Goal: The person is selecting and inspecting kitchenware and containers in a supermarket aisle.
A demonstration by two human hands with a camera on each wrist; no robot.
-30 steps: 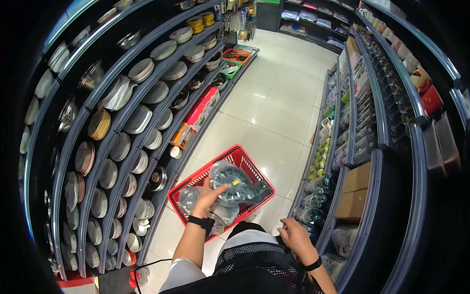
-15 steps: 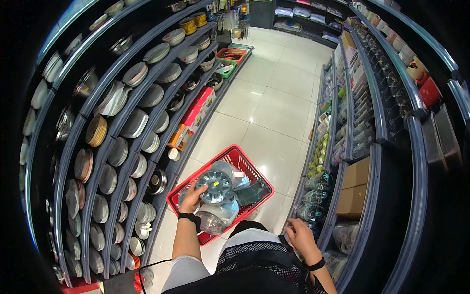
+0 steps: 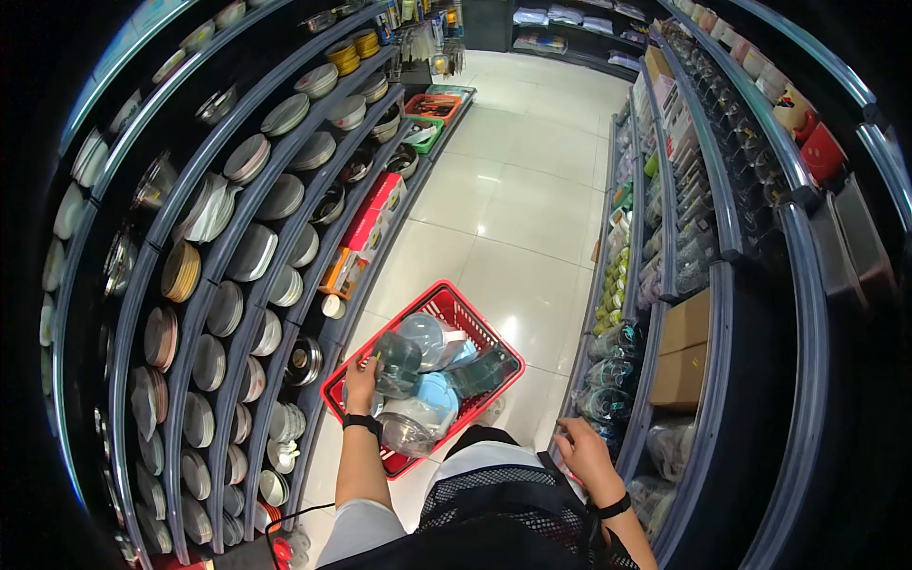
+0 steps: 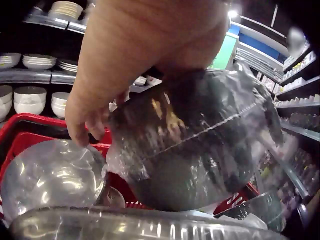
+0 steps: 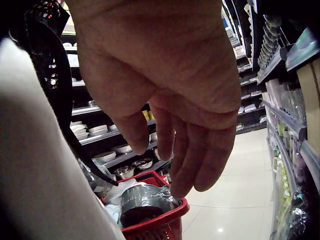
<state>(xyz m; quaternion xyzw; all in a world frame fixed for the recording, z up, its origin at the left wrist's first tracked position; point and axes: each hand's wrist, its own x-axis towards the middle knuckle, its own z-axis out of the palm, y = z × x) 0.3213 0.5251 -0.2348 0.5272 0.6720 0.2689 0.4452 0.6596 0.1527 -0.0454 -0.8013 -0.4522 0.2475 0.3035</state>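
Note:
My left hand (image 3: 360, 385) grips a dark green round tub (image 3: 399, 365) in clear wrap by its edge, tipped on its side over the red basket (image 3: 463, 294). In the left wrist view the wrapped tub (image 4: 185, 150) fills the middle, partly hidden by the hand. Inside the basket are a clear lidded container (image 3: 429, 339), a light blue round piece (image 3: 437, 389), a clear plastic bowl (image 3: 407, 433) and a second dark wrapped item (image 3: 482, 371). My right hand (image 3: 587, 458) hangs at my right side, fingers loosely bent, holding nothing.
The basket stands on a tiled aisle floor (image 3: 503, 218). Shelves of stacked plates (image 3: 225, 309) run along the left. Cardboard boxes (image 3: 682, 351) and wrapped goods (image 3: 613, 373) fill the right shelves, close beside my right hand.
The tub has shifted left in my left hand's grip and turned from showing its round ribbed face to showing its side. More of the basket's contents show. The right hand hangs much as before.

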